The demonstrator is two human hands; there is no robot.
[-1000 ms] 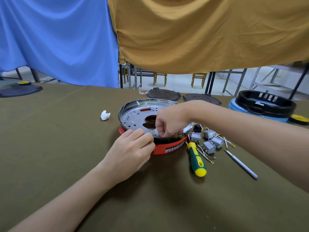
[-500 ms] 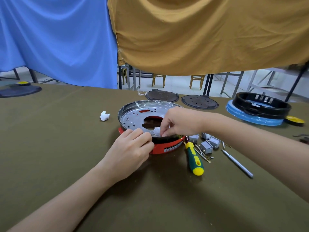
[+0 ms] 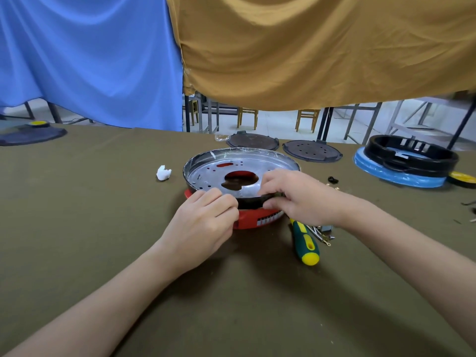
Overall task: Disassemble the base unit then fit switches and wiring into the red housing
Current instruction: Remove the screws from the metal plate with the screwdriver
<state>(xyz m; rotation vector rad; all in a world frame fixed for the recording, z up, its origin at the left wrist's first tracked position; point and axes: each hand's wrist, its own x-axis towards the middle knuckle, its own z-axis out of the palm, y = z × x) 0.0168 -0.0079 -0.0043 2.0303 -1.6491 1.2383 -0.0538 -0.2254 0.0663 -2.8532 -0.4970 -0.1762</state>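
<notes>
Red housing [image 3: 253,220]: round moulded plastic, glossy, with a white-and-black striped label on its near wall; sits mid-table on the olive cloth [image 3: 103,228].
Metal pan [image 3: 206,173]: shallow round dish of shiny pressed steel, dark outer rim, floor pierced with small holes and one large irregular cut-out showing red beneath; seated on top of the housing.
Left hand [image 3: 203,225]: fingers curled, knuckles up, holding the pan's near rim.
Right hand [image 3: 298,197]: fingers curled over the rim, thumb below, pinching the pan's near-right edge.
Screwdriver [image 3: 305,242]: green rubbery handle with yellow end cap, lying just right of the housing.
Screws [image 3: 323,234]: small loose metal heap touching the screwdriver.
White wad [image 3: 163,173]: crumpled, left of the pan.
Two dark discs [image 3: 311,150]: flat, round, matte, behind the pan.
Black ring [image 3: 412,154]: slotted plastic, resting on a blue-wrapped disc [image 3: 386,172], far right.
</notes>
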